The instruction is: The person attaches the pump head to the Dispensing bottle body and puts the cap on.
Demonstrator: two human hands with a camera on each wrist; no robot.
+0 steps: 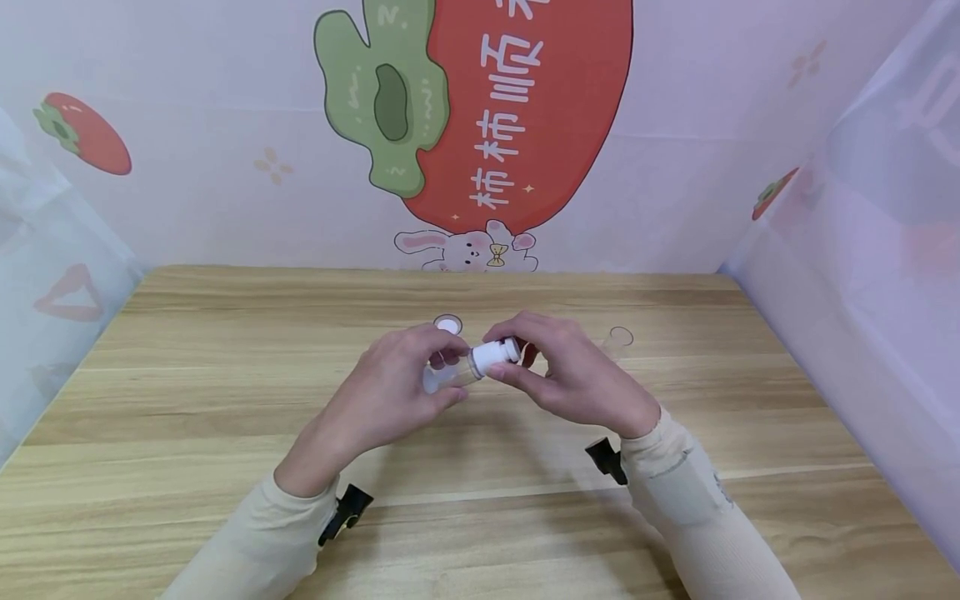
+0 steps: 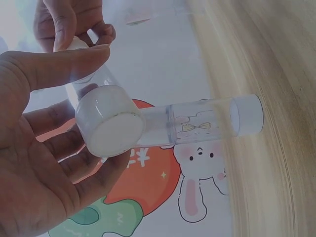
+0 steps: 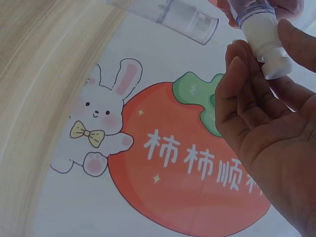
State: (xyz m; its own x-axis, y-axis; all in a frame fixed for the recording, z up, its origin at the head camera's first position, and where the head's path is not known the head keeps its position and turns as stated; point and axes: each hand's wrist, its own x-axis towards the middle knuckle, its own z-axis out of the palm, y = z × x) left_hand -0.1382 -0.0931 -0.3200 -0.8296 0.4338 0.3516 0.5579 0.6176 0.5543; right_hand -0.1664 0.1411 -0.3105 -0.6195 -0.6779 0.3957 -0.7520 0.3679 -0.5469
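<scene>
My left hand (image 1: 397, 379) grips a small clear bottle (image 1: 461, 375) round its body, thumb on the near side. The bottle lies tilted above the table, its thick white base (image 2: 109, 123) toward the left wrist camera. At its other end is a white pump top (image 1: 495, 357), which my right hand (image 1: 577, 371) pinches between thumb and fingers. The pump top (image 3: 264, 42) meets the bottle's clear rim; whether it is fastened there I cannot tell. Behind my left fingers a second clear container (image 2: 197, 121) with a white base stands upright on the table.
A clear, cap-like piece (image 1: 619, 337) stands on the wooden table (image 1: 225, 358) beyond my right wrist. A printed cloth (image 1: 225, 192) hangs at the back, with more cloth at both sides. Small black clips (image 1: 347, 512) sit at the wrists.
</scene>
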